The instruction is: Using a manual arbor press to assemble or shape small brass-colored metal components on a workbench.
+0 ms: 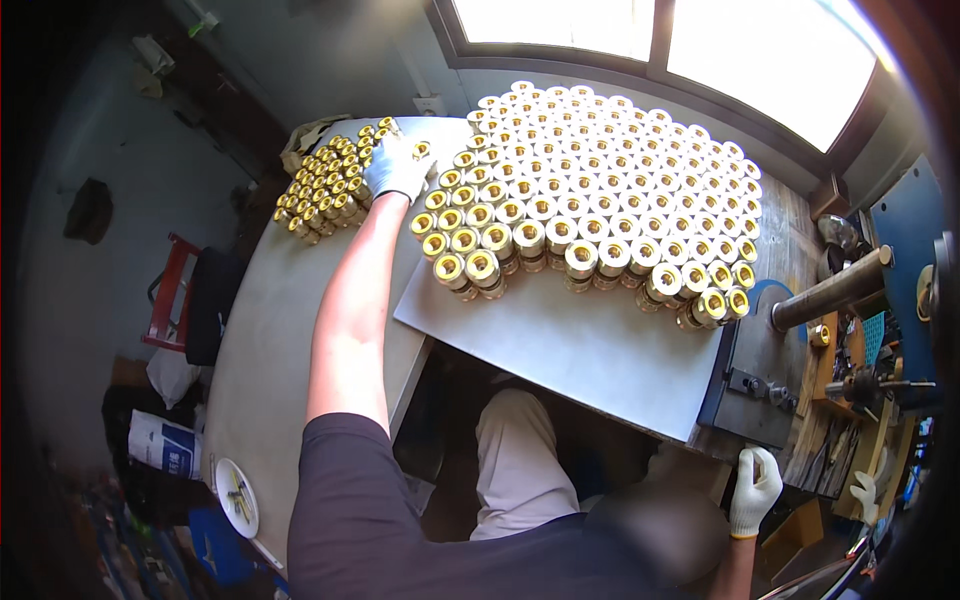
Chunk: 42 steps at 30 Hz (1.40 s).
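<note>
My left hand, in a pale glove, reaches far across the table. Its fingers and thumb close around a metal fitting with a brass-coloured centre, beside a smaller group of similar brass-coloured fittings. To the right of that hand, a large block of upright silver fittings with brass-coloured bores stands in close rows. Down at the lower right, my right hand, in a white knitted glove, is raised with curled fingers near the table's corner. What it holds, if anything, is hidden.
A pale board lies under the large block. At right stands a dark metal base with a thick post, beside a wooden tool tray. A white plate holding small pieces sits at the table's lower left edge.
</note>
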{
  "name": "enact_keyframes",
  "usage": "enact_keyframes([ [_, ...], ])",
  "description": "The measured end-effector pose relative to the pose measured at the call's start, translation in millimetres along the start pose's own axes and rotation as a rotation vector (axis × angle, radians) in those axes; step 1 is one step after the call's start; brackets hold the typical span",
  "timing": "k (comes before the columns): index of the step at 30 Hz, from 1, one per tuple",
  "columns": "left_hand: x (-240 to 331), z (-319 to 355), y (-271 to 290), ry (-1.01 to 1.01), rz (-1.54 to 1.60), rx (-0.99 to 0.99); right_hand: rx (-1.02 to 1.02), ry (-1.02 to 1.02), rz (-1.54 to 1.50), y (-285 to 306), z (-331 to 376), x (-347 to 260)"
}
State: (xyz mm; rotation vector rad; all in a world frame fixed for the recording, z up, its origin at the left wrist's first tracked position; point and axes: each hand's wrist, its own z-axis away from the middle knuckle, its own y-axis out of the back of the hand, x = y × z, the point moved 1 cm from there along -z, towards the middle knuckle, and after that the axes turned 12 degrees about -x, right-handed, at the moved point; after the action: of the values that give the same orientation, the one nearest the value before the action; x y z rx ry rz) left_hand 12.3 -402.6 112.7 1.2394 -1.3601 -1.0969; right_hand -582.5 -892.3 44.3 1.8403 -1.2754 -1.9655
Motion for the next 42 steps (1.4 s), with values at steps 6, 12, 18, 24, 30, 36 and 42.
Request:
enact_keyframes([
  [6, 11.7, -5.0, -15.8, 0.074, -0.114, 0.206, -0.066, -0.063, 0.086, 5.5, -1.1, 1.3],
  [12, 2.5, 28.8, -13.5, -0.076, -0.209, 0.406, -0.071, -0.039, 0.080, 1.7, -4.1, 1.7],
  [18, -27.5, 49.2, -44.5, -0.362, 0.018, -0.145, -0.038, 0.007, 0.080, 0.8, -3.9, -3.9],
  [24, -42.7, -7.4, -73.1, -0.196, 0.054, -0.264, -0.072, -0.009, 0.053, -3.0, -6.3, 2.2],
  [30, -19.6, -16.9, -78.7, -0.120, 0.085, -0.217, -0.001, 0.009, 0.096, -2.9, -2.4, 0.5],
  [36, 1.3, -20.8, -72.2, -0.013, 0.187, -0.206, -0.023, -0.003, 0.063, -1.1, -0.6, -0.3],
  [42, -72.8, 8.7, -45.9, -0.280, 0.524, -0.072, -0.026, 0.063, -0.017, -9.6, -8.0, 0.9],
])
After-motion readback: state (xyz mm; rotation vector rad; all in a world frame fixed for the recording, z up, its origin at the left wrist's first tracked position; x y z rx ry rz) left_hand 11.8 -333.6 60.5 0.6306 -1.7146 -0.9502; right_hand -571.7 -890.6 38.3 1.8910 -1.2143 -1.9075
